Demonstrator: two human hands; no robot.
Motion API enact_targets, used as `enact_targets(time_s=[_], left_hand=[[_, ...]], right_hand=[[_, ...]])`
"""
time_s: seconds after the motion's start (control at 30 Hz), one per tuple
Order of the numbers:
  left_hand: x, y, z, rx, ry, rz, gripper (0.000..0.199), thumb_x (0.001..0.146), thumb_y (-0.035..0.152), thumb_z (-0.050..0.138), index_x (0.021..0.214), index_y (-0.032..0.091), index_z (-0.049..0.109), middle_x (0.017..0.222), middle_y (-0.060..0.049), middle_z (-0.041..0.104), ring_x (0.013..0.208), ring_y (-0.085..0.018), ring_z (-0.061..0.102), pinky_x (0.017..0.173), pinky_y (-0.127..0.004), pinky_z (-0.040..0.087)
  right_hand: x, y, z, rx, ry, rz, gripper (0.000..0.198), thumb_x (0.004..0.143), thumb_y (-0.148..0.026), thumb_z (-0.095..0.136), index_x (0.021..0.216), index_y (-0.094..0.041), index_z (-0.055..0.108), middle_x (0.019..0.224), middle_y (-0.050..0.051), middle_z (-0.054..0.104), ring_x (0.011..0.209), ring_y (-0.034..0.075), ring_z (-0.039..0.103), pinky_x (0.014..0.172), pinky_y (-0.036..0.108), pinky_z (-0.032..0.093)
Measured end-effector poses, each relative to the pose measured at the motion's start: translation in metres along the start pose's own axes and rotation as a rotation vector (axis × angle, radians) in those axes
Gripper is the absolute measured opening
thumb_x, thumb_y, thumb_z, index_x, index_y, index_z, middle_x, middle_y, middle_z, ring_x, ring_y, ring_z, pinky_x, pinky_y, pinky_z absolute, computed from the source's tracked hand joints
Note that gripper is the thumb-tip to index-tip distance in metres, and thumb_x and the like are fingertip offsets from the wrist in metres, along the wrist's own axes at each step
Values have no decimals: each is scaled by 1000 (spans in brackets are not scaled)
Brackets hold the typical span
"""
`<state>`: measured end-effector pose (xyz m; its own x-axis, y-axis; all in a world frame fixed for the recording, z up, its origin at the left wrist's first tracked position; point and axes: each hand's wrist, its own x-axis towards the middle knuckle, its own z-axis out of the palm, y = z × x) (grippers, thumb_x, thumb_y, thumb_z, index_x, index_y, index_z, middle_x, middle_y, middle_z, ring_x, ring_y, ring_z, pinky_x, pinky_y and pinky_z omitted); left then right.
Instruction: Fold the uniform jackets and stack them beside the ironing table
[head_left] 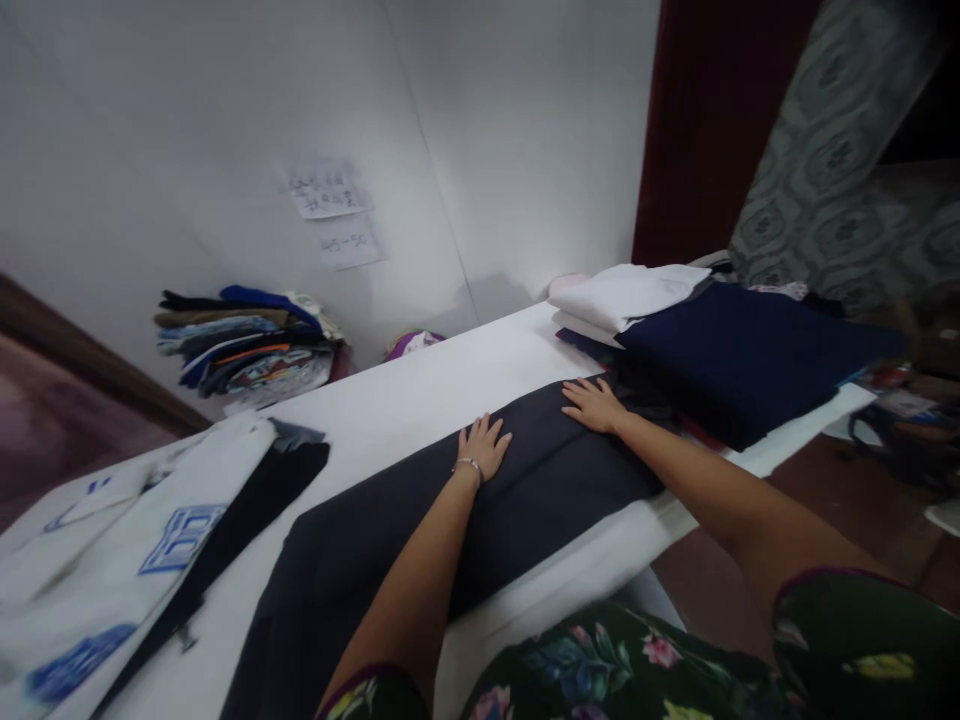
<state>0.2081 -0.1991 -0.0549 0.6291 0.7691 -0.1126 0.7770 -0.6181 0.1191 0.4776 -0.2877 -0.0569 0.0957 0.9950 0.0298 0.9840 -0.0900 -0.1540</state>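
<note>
Dark trousers [420, 510] lie folded lengthwise across the white table [420, 385], their near end toward the lower left. My left hand [482, 449], with a bracelet at its wrist, rests flat on the middle of the cloth, fingers spread. Farther right, my right hand [594, 404] presses flat near the cloth's far end, its fingers apart too. Nothing is held by either hand. Just beyond my right hand, the far end of the dark cloth meets a pile of folded garments, so that end is partly hidden.
Folded navy cloth [750, 345] and white cloth [626, 290] are stacked at the right. White printed bags [172, 510] with black cloth lie at the left. Behind the table stands a garment pile [251, 345] by the wall, below paper signs [330, 195].
</note>
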Motion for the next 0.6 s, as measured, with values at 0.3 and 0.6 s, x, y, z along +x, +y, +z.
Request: enact_targets(time_s=[0.3,0.6], left_hand=[[-87,-45,-10,17,33,-230,63,89,60,27,140,25,40,152,-7,25,141,-28,15,111,-56,5],[-177,-105,-13,12,187,-536,59,88,61,33,133,24,47,148,-8,35,138,-29,23,111,-56,9]], right_hand=[[5,4,8,-39,63,-21,48,89,-48,33,125,-26,56,143,6,43,136,34,27,103,67,16],[-4,-90,22,29,164,-398,53,90,-53,30,133,-28,48,145,6,40,137,28,27,107,57,21]])
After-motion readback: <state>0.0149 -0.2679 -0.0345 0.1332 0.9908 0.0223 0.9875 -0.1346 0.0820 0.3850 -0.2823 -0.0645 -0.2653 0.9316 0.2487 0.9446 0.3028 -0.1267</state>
